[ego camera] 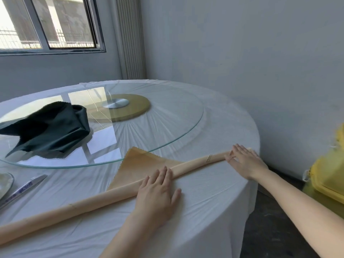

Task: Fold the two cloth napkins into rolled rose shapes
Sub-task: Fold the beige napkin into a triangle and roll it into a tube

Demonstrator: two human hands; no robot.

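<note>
A beige cloth napkin lies on the white-covered round table, rolled from its near edge into a long thin tube that runs from the lower left to the far right. A triangular tip is still flat, pointing toward the glass turntable. My left hand rests flat on the middle of the roll with straight fingers. At the right end of the roll, my right hand presses down with straight fingers. A dark green napkin lies crumpled on the glass at the left.
The glass turntable has a gold disc and metal hub at its centre. A plate and wrapped cutlery sit at the left edge. A yellow bin stands right of the table, by the wall.
</note>
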